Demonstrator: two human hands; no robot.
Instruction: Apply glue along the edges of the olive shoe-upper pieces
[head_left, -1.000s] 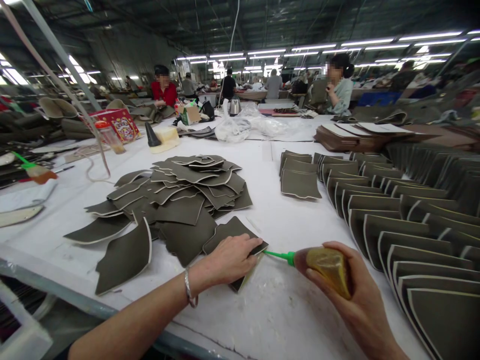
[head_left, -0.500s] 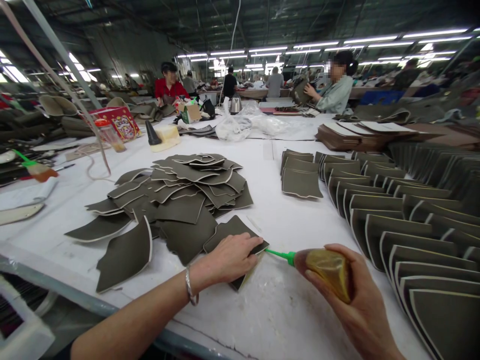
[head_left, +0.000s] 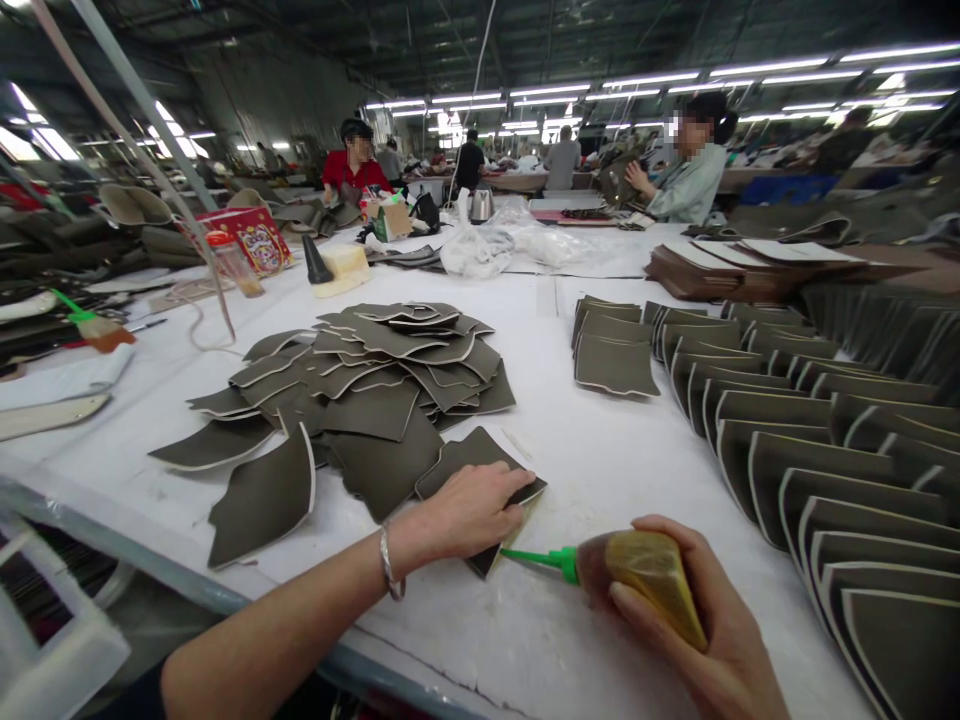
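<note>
My left hand (head_left: 469,512) lies flat, fingers stretched, pressing down a dark olive cut piece (head_left: 465,457) on the white table (head_left: 585,440). My right hand (head_left: 697,620) is wrapped round a yellow-brown squeeze bottle (head_left: 645,570) with a green nozzle. The nozzle tip points left at the near edge of that piece, just right of my left fingers. A loose heap of the same olive pieces (head_left: 375,380) lies behind my left hand.
Rows of overlapped olive pieces with pale edges (head_left: 810,450) fill the table's right side. A small stack (head_left: 611,355) sits mid-table. Another bottle (head_left: 94,328), a red box (head_left: 251,240) and plastic bags (head_left: 480,250) lie farther off. Other people work at the far end.
My right hand and the bottle have dropped nearer to me, the nozzle tip sliding along the piece's edge towards its near corner. My left hand stays pressed on the piece.
</note>
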